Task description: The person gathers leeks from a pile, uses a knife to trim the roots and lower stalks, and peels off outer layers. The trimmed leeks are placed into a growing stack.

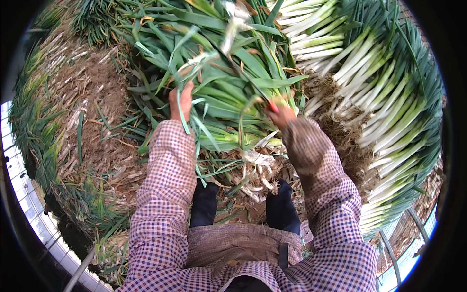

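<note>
My left hand [181,102] is closed around thin pale-green strips [206,133], which hang past the wrist; I cannot tell whether they are leaf or plastic. In my right hand [281,116] is a long, thin dark tool [251,79] with a red handle, blurred, slanting up and left. A blurred whitish scrap [230,34] shows by its far end, touching or not I cannot tell. Both hands are over a heap of green leek or Welsh onion leaves [251,58]. Loose white stalks with roots [261,171] lie below it, between my dark-covered feet [204,204].
On the right, trimmed leeks or Welsh onions [386,91] lie in a long curved row, white stems and roots inward, green tops outward. Brown soil with dry peelings [98,95] spreads to the left. A metal rail [390,252] runs at lower right.
</note>
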Demonstrator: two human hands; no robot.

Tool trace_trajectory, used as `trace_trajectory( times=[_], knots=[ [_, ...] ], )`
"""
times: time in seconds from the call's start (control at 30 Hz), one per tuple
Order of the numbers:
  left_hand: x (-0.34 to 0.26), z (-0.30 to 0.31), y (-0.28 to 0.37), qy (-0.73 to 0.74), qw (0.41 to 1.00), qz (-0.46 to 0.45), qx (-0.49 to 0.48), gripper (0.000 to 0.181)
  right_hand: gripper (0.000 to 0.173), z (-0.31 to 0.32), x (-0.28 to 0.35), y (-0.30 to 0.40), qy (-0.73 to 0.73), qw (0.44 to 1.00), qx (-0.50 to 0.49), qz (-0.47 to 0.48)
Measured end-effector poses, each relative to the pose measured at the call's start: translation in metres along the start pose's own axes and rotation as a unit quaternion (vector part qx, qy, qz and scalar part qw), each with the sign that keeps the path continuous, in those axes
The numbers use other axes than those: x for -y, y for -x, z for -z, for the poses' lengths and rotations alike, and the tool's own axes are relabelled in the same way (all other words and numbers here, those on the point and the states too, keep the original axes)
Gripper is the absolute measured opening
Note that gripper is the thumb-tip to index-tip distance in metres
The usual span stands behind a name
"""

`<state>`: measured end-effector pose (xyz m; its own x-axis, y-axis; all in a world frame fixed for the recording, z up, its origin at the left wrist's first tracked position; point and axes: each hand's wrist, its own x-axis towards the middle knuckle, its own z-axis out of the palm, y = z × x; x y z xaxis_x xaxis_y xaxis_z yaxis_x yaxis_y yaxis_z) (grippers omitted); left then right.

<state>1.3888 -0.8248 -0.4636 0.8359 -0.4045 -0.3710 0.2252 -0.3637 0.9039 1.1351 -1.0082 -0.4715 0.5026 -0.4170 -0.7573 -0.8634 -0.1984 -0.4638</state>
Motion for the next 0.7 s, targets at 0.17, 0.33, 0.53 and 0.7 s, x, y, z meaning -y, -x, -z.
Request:
trace_trajectory(
  times=[0.17, 0.33, 0.53, 0.7],
  knots=[
    [0.021, 0.009, 0.071, 0.007, 0.989, 0.146, 0.018, 0.023, 0.039, -0.064, -0.126, 0.108, 0.007, 0.994, -0.039, 0.101],
    [-0.002, 0.067, 0.125, 0.111, 0.979, 0.161, 0.057, 0.061, 0.033, -0.063, -0.098, 0.195, -0.122, 0.978, -0.071, 0.152],
    [-0.077, 0.236, 0.193, 0.101, 0.979, 0.102, -0.147, 0.043, 0.04, -0.106, -0.23, 0.329, -0.209, 0.971, -0.068, -0.096],
    [-0.099, 0.384, 0.267, -0.035, 0.857, 0.128, -0.499, 0.063, 0.035, -0.067, -0.297, 0.359, -0.061, 0.97, -0.097, -0.214]
  ],
)
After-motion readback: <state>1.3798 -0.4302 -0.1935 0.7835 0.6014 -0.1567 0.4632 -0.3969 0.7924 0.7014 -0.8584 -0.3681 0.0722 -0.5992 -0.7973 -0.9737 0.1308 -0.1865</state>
